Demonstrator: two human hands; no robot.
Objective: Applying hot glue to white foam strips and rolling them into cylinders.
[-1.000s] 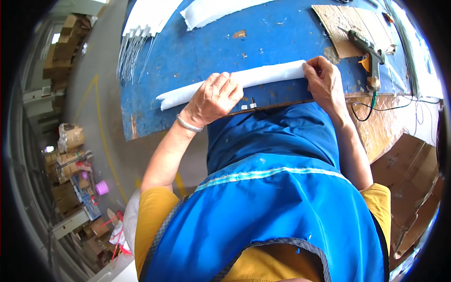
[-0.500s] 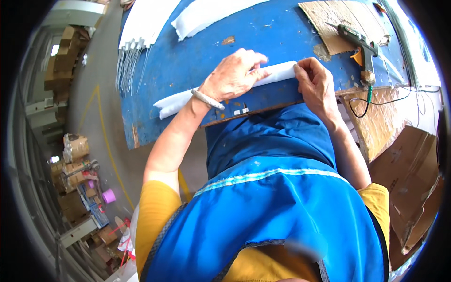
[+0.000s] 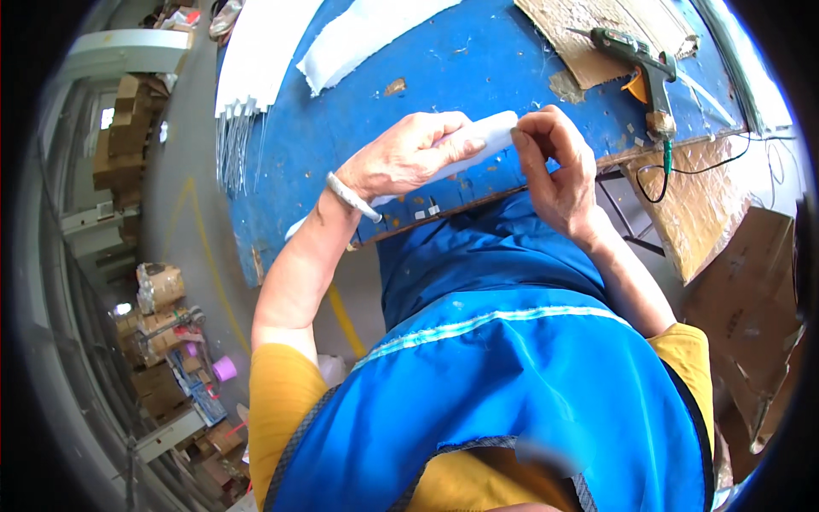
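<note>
A long white strip (image 3: 478,141) of soft, fabric-like material is being held at the near edge of the blue desk (image 3: 478,77), over the lap of a blue apron (image 3: 512,384) trimmed with a pale band. The left hand (image 3: 409,158) is being laid over the strip's middle, fingers curled along its length, so its grip is closed on the strip; a white bracelet (image 3: 350,196) is being worn on that wrist. The right hand (image 3: 554,162) is being closed in a narrow pinch on the strip's right end, thumb and fingertips meeting at the rounded tip. The strip's left end is being left to hang past the near edge, under the left forearm.

Judging from this, the step in hand is the rolling or folding of the strip's end. The next move seems to call for the pinch to be kept tight while the left hand steadies the limp length, since the material looks floppy and apt to slip.

The desk top is being seen as scuffed, chipped paint flecked with small white scraps. Farther in, toward the right edge, a green glue gun (image 3: 640,55) with an orange trigger is being rested on a torn sheet of cardboard (image 3: 580,26), its cord trailing off the right edge. At the far edge a second white strip (image 3: 367,38) with frayed ends is lying flat, and a stack of white sheets (image 3: 256,51) with a thready fringe is being kept at the far left corner.
</note>
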